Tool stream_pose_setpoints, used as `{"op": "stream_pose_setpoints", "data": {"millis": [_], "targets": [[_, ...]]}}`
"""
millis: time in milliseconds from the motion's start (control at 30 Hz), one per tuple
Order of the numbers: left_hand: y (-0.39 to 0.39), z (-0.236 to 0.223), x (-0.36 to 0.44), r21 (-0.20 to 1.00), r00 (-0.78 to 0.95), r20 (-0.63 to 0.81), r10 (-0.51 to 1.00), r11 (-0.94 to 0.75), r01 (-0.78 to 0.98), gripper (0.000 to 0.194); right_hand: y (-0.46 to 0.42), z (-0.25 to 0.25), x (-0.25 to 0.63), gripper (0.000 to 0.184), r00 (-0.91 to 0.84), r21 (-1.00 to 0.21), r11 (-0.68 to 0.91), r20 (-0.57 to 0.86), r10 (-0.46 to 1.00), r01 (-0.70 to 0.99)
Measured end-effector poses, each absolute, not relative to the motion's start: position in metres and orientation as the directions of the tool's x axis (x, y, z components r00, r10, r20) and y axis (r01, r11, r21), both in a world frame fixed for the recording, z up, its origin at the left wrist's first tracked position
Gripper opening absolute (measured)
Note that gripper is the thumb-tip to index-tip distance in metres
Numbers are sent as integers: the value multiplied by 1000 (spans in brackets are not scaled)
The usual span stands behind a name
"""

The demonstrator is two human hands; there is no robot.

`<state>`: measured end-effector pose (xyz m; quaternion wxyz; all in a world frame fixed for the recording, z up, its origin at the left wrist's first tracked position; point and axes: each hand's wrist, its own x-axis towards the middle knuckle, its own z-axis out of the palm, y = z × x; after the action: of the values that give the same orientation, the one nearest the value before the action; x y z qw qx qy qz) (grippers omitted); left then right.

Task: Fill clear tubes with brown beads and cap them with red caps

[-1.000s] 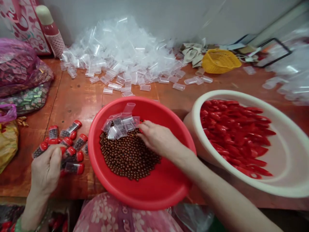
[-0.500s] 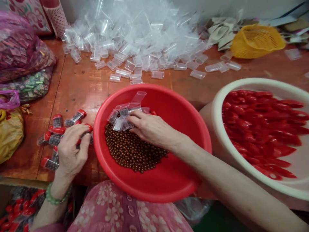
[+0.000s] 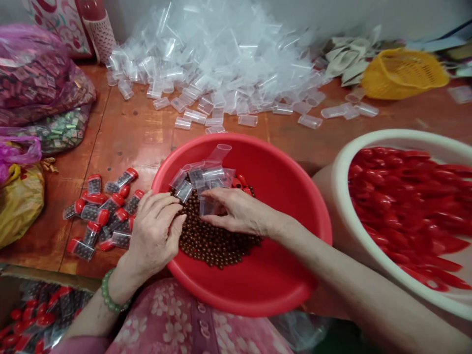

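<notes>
A red basin (image 3: 280, 275) sits at the table's near edge with a heap of small brown beads (image 3: 214, 241) and several clear plastic tubes (image 3: 201, 178) in it. My right hand (image 3: 236, 212) rests over the beads, fingers pinched on one clear tube (image 3: 207, 206). My left hand (image 3: 157, 233) lies on the basin's left rim, fingers bent and together, tips touching the beads; what they hold is hidden. Left of the basin lie several bead-filled tubes with red caps (image 3: 106, 209).
A large heap of empty clear tubes (image 3: 221, 64) fills the back of the wooden table. A white basin (image 3: 342, 167) of red caps (image 3: 398, 196) stands at the right, a yellow basket (image 3: 403, 73) behind it. Plastic bags (image 3: 37, 88) lie at the left.
My left hand moved right from the pile of capped tubes to the red basin's rim. My right hand picked one clear tube out of the cluster. The view shifted closer and lower.
</notes>
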<state>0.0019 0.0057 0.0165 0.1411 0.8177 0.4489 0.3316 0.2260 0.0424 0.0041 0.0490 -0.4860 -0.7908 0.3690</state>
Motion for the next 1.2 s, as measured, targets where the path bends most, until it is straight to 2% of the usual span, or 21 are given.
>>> {"op": "stream_pose_setpoints", "data": {"millis": [67,133,200,267,400,500,600,700,867,1033,1200], "targets": [[3,18,6,491,438,358,824,-566,662,20,32,7,230,45,-490,-769,28,-378,786,639],[1,22,11,446,556,280,782,-619,647,33,23,12,230,48,-497,-872,-217,-437,750,439],[0,25,14,433,670,206,713,-681,591,42,15,18,227,47,-524,-893,-390,-449,724,226],[1,27,17,483,703,178,689,-683,547,39,8,23,222,44,-528,-879,-465,-444,724,101],[1,27,19,674,657,157,737,-567,475,28,-3,24,218,40,-529,-854,-519,-449,720,18],[1,26,18,760,634,202,747,-528,379,17,-7,26,223,48,-581,-836,-549,-457,674,22],[4,28,17,793,612,260,747,-527,306,14,-6,31,229,54,-582,-879,-473,-416,699,61],[7,32,17,818,641,253,725,-514,257,12,-2,35,232,44,-552,-911,-405,-379,743,80],[8,31,14,860,609,262,748,-468,204,21,6,29,230,33,-659,-852,-523,-391,642,-5],[4,23,15,854,471,370,801,-493,168,34,5,29,226,30,-655,-836,-541,-356,666,-95],[8,30,18,933,340,260,904,-326,155,23,-9,41,215,35,-541,-865,-486,-350,765,-127]]}}
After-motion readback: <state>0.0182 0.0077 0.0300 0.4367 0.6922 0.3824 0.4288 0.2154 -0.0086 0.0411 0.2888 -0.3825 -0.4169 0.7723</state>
